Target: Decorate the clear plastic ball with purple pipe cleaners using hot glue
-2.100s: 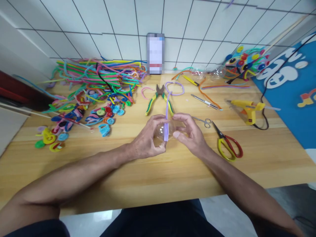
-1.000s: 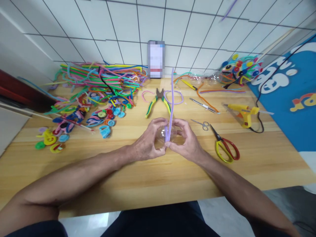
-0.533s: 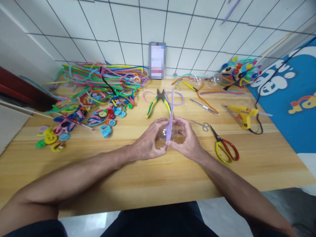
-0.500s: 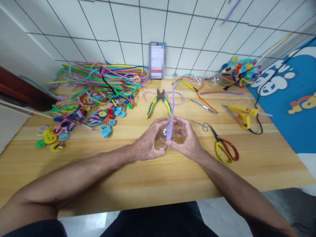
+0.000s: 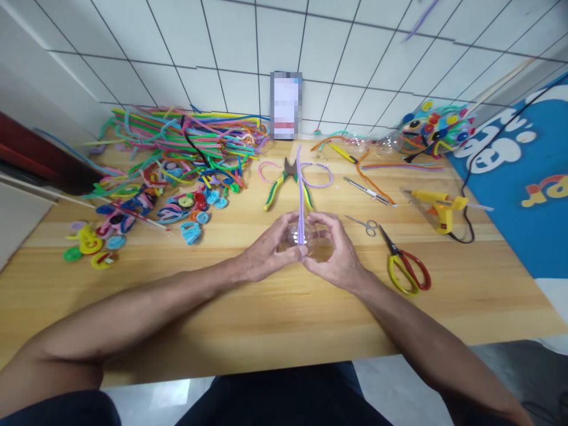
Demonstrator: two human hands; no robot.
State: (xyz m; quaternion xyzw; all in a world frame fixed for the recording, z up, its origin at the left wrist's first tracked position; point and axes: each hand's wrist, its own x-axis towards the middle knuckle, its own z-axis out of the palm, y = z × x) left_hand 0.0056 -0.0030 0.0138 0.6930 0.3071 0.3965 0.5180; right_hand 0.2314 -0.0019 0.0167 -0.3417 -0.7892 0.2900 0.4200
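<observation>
A clear plastic ball (image 5: 296,235) sits between my two hands over the middle of the wooden table (image 5: 266,307). My left hand (image 5: 266,251) cups its left side with fingers curled round it. My right hand (image 5: 335,251) wraps the right side and pinches a lilac pipe cleaner (image 5: 300,189) against the ball. The pipe cleaner stands up from the ball and leans away toward the wall.
Green-yellow pliers (image 5: 284,180) and a lilac loop (image 5: 317,174) lie just beyond my hands. Red-yellow scissors (image 5: 406,266), small scissors (image 5: 364,223) and a yellow glue gun (image 5: 439,207) lie to the right. A heap of coloured pipe cleaners (image 5: 177,148) fills the back left. A phone (image 5: 285,105) leans on the tiled wall.
The free end of the lilac pipe cleaner has swung from pointing right of upright to leaning slightly left. Both hands have closed in tighter round the ball.
</observation>
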